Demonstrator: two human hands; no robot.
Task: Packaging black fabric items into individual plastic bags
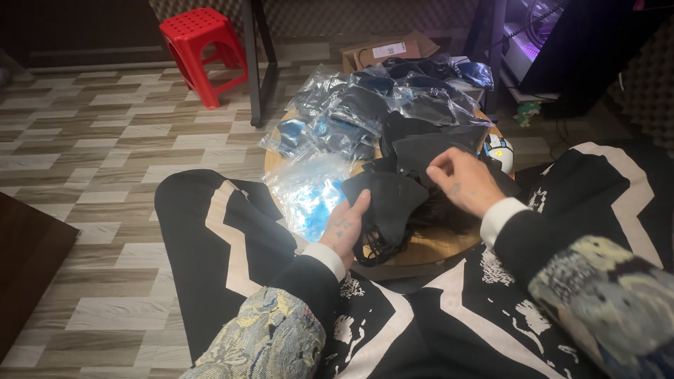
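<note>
Black cloth masks [393, 200] lie in a loose heap at the near edge of the small round wooden desk [435, 247], and the top one rests across the person's left hand [346, 226]. That hand is open, palm up, fingers spread flat under the fabric, supporting rather than gripping. The right hand [460, 181] hovers over the heap with fingers curled and thumb meeting fingertips; whether it pinches cloth I cannot tell. The masks look very light, soft and limp, sagging at the edges, with thin ear loops dangling over the desk's near rim; they would likely snag on each other, so pinching one by its body edge or a loop seems the surest hold. Just left of them lies a clear plastic bag [309, 193] with blue showing through. Toward the far edge, bagged dark masks [379, 102] are piled. Beyond, a red plastic stool [200, 45] stands on the floor.
</note>
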